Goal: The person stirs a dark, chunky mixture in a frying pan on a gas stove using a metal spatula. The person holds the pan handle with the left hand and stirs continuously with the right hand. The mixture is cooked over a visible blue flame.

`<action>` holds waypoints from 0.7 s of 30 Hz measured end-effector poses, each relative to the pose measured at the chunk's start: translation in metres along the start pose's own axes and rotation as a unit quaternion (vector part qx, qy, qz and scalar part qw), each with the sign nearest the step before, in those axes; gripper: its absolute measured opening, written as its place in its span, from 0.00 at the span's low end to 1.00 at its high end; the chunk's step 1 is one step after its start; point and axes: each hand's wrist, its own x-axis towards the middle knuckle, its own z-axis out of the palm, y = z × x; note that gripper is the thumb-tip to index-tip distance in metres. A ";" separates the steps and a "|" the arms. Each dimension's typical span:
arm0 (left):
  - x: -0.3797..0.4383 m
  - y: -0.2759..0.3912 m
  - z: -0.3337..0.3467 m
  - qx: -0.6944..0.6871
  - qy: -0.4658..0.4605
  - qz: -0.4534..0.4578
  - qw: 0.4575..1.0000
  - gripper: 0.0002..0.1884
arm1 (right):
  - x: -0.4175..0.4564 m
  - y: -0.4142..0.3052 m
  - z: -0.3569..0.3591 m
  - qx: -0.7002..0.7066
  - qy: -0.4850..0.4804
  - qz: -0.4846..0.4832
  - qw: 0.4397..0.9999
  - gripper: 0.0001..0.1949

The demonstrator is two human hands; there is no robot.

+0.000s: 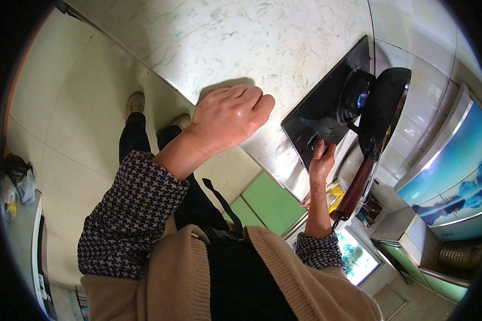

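My right hand grips a control knob on the front of a black gas stove. Blue flame burns at the burner. Over that burner is a black wok, whose reddish-brown handle points back towards me, close beside my right forearm. My left hand is curled into a fist above the edge of the marbled countertop. Its back faces up and its palm is hidden; nothing shows in it.
Green cabinet doors lie below the counter. White wall tiles rise behind the stove. A range hood-like panel with a blue picture is at the right. Plastic bags sit at far left. Yellow packaging lies by my right forearm.
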 end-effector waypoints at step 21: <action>-0.001 -0.001 0.001 0.000 -0.004 0.008 1.000 0.10 | 0.001 -0.001 0.002 -0.020 0.005 0.023 1.000 0.16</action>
